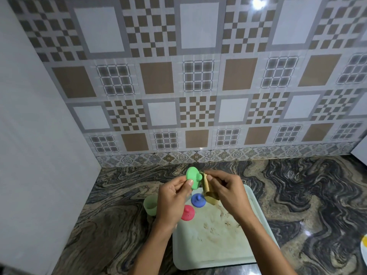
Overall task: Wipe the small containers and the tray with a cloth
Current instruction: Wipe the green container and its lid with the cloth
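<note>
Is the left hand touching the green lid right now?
Touching. The head view shows the left hand pinching the green lid by its lower edge, thumb pressed on its face, while the right hand holds the cloth beside it.

Green lid (193, 180): matt, smooth plastic, as it looks; no shine is seen on it.
Blue lid (198, 200): smooth plastic with a dull finish.
Red lid (187, 213): the same matt plastic look.
Green container (150, 205): pale, slightly translucent plastic, smooth.
Cloth (207, 190): soft woven fabric, tan, creased and matt.
Tray (258, 213): pale, smooth plastic by its look; the floor is dulled by a brownish, powdery film and specks.
Bench (297, 195): polished stone, swirled in dark and tan veins, glossy.
Wall tiles (198, 76): glazed ceramic, patterned, with a light reflected.
</note>
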